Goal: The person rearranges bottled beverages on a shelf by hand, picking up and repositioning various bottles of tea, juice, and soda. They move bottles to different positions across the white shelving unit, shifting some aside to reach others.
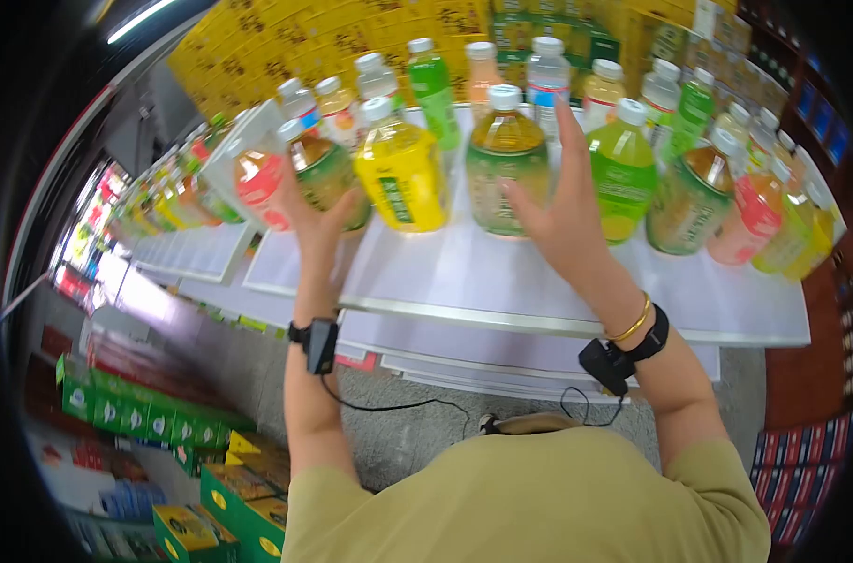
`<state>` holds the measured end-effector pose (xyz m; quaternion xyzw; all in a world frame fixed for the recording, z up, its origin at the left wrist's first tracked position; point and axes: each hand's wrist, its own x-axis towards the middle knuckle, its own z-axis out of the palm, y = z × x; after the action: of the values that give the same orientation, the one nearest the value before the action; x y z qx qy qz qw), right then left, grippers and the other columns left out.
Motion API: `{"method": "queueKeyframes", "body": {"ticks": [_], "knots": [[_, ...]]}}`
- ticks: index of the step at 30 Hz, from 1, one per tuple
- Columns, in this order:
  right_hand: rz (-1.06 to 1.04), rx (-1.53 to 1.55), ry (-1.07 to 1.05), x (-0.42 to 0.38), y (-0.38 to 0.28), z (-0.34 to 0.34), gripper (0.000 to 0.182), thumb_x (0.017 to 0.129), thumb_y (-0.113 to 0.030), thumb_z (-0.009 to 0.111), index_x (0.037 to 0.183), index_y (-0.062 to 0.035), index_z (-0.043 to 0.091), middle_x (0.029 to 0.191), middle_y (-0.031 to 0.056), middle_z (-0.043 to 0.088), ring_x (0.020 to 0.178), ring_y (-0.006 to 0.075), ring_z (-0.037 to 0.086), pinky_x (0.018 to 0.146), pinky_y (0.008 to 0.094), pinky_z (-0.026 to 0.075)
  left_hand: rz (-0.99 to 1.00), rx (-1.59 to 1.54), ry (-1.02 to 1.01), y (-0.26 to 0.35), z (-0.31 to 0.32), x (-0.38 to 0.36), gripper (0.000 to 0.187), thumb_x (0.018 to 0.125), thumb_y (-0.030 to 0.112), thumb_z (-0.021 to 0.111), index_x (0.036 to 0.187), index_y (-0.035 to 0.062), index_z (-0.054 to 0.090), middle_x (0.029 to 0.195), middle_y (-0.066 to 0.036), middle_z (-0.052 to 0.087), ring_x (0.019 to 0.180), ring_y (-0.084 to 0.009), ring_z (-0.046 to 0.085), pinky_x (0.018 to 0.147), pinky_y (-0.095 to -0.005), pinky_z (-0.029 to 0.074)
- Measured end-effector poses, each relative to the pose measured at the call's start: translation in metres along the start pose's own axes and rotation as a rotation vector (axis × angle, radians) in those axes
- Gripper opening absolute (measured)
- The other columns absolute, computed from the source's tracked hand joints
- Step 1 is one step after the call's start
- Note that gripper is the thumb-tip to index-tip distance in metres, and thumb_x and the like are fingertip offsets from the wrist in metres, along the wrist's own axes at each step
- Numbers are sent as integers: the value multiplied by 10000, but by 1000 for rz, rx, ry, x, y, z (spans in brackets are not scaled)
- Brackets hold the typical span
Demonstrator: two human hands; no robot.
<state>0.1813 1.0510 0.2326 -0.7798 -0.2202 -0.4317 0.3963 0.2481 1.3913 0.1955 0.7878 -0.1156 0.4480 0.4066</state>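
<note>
My left hand (pixel 316 218) is at the left end of the shelf, thumb spread from the fingers. It is in front of a green-labelled tea bottle (pixel 334 178) and beside a pink-labelled bottle (pixel 260 188); blur hides whether it touches either. My right hand (pixel 569 211) is open, its thumb by the front of another green-labelled tea bottle (pixel 503 169) and its fingers pointing up along that bottle's right side. Between my hands stands a yellow-labelled bottle (pixel 403 183) with a white cap. To the right of my right hand is a light green bottle (pixel 621 174).
More drink bottles stand in rows on the white shelf (pixel 445 286), including a green-labelled one (pixel 694 202) at right. Yellow cartons (pixel 332 47) are stacked behind. Green boxes (pixel 243 507) sit on the floor at lower left. Cables hang from both wrist devices.
</note>
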Motion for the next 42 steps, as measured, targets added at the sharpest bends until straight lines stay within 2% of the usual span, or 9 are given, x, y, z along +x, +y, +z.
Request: {"method": "queueKeyframes", "body": {"ticks": [2,6,11,15,17,27,33,36,42], "knots": [[-175,-37,116,4,-13,-27,806,881,-142,715,1558,-22,296,1589,183,348,1478,335,333,1195,457,298,-22,-18,-30,-2,5,-2,1088,684,120,859,1592,40,264,1566,-200,338,1437,-349,344,1204,-453,283],[-126,-134,256,13,13,-68,711,913,-184,717,1513,-10,377,1548,164,417,1422,298,414,1173,432,334,-98,-143,-21,-2,3,-2,1106,705,30,844,1615,78,217,1580,-162,334,1407,-299,407,1156,-407,375],[144,-29,116,14,54,-84,784,893,-322,785,1489,15,404,1467,170,502,1342,271,502,1137,395,378,-81,-89,-25,18,-2,-7,1058,755,-26,815,1620,113,220,1594,-136,329,1392,-270,442,1134,-388,414],[280,-24,-33,9,65,-84,863,826,-449,803,1410,91,469,1430,277,529,1305,372,549,1092,417,437,-132,78,256,34,-1,-40,880,841,55,790,1581,102,316,1577,-109,362,1421,-263,406,1137,-411,398],[188,-160,2,9,64,-82,783,856,-371,804,1423,50,465,1321,190,607,1223,270,594,1045,364,462,-164,44,266,50,0,-51,833,870,73,770,1576,100,328,1558,-106,382,1413,-263,409,1133,-418,397],[102,-218,53,3,65,-77,862,852,-472,780,1447,50,439,1395,246,537,1312,381,519,1099,432,427,-299,-208,348,43,2,-51,673,938,50,689,1539,56,387,1498,-164,430,1371,-283,437,1138,-414,396],[-214,-375,268,16,43,-137,723,838,-274,784,1405,7,435,1391,230,486,1356,410,429,1139,458,366,-356,-204,349,54,0,-53,623,959,93,679,1525,82,419,1462,-151,456,1332,-269,473,1136,-416,395],[-159,-430,411,26,68,-174,693,851,-289,786,1385,12,461,1362,219,531,1310,393,494,1086,445,421,-390,-219,362,53,-4,-56,590,966,102,675,1508,96,442,1399,-145,487,1296,-259,497,1118,-402,403],[526,-42,-55,18,101,-190,539,932,-383,721,1292,-5,587,1218,131,679,1138,223,641,989,361,486,-467,-357,341,31,-9,-54,563,971,78,659,1494,123,456,1343,-124,508,1244,-221,524,1059,-360,435]]}}
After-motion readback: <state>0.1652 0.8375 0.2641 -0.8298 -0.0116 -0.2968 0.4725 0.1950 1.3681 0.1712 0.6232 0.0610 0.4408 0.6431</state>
